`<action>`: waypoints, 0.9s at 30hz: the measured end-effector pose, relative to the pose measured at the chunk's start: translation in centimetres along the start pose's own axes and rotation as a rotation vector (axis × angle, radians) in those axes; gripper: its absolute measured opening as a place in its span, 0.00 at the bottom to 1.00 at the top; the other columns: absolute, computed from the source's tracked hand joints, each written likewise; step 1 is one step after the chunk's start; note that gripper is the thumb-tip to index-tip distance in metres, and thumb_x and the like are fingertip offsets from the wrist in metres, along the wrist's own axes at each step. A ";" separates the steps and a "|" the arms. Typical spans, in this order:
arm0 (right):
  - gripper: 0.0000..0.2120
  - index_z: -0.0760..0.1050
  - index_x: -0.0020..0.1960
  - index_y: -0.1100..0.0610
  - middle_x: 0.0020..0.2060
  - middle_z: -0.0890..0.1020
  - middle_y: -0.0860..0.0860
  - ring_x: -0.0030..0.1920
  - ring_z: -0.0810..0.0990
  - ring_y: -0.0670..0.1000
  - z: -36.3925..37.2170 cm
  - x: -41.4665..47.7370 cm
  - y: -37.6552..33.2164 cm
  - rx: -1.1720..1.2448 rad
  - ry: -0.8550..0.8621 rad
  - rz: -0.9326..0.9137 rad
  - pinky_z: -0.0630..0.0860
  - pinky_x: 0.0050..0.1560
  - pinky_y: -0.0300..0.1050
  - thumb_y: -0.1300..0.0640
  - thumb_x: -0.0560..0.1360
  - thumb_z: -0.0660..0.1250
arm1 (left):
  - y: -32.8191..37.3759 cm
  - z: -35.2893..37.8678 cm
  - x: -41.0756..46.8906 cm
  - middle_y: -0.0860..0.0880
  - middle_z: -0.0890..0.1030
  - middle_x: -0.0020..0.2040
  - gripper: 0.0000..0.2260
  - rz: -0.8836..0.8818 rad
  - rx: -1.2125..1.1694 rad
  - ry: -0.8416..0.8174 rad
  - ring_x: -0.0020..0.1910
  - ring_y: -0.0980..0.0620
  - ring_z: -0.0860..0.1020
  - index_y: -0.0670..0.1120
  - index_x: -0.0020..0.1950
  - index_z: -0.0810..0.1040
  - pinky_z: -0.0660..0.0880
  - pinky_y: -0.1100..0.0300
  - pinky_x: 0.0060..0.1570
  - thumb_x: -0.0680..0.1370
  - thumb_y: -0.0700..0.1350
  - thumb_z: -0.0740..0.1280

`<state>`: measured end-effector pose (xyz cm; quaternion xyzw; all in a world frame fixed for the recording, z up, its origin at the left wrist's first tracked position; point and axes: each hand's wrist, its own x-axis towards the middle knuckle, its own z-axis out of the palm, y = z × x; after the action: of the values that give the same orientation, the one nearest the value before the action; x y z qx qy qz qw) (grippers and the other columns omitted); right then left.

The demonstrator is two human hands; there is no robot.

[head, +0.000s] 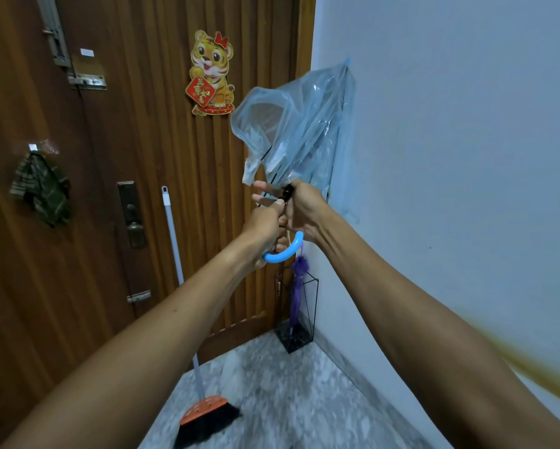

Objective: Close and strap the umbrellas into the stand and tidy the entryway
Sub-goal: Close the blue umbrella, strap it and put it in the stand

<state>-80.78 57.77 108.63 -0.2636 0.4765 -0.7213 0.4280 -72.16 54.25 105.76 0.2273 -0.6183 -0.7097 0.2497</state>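
Note:
I hold a clear plastic umbrella [301, 124] tip-up in front of the door, its canopy folded but loose. Its blue hooked handle [285, 251] curves below my hands. My left hand [265, 225] grips the shaft just above the handle, two fingers stretched out toward the canopy's edge. My right hand [304, 209] grips the shaft at the black runner [287, 192]. Below, in the corner, a black wire umbrella stand [296, 319] holds a closed purple umbrella [296, 286].
A broom [204, 413] with an orange head leans against the wooden door [126, 140]. A green cloth [42, 189] hangs on a hook at the left. The white wall [466, 157] runs along the right. The floor [288, 400] is marbled grey.

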 end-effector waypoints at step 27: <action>0.26 0.78 0.57 0.62 0.55 0.82 0.55 0.57 0.79 0.61 2.1 -1.7 -4.3 -0.457 0.420 -0.440 0.75 0.65 0.59 0.39 0.78 0.65 | 0.3 -5.7 2.2 0.47 0.67 0.29 0.22 0.403 0.296 0.489 0.30 0.48 0.66 0.46 0.32 0.65 0.65 0.51 0.35 0.84 0.53 0.55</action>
<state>-79.85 59.09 113.51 -0.2947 0.6346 -0.7093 0.0858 -70.24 48.45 105.30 0.2977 -0.6689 -0.4735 0.4896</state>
